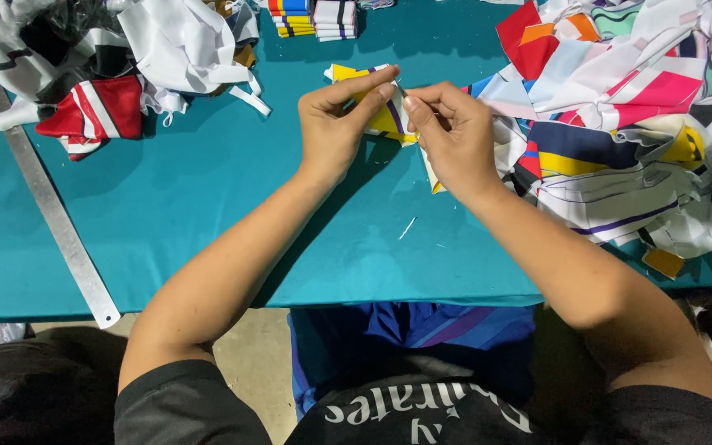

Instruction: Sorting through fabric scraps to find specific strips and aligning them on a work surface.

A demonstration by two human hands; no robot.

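Our left hand [333,124] sits just above the middle of the frame, fingers stretched to the right and closed in a pinch on the small yellow, white and purple piece of printed fabric [382,118], thumb on top along its upper edge. Our right hand [452,136] meets it from the right, fingers curled shut around a thin metal tool [400,89] whose tip shows between thumb and forefinger, right at the left fingertips. Both forearms run down to the lower corners of the frame, elbows spread, wrists angled inward. The fabric piece lies on the teal cloth-covered table [208,214], partly hidden under our hands. A short white thread scrap [407,228] lies on the table just below the hands. At right spreads a large heap of multicoloured fabric cut-offs [644,124]. At upper left lies a pile of white, black and red garments [100,66], and a long metal ruler [59,227] runs along the table's left edge. Small stacked striped strips [313,18] sit at top centre.
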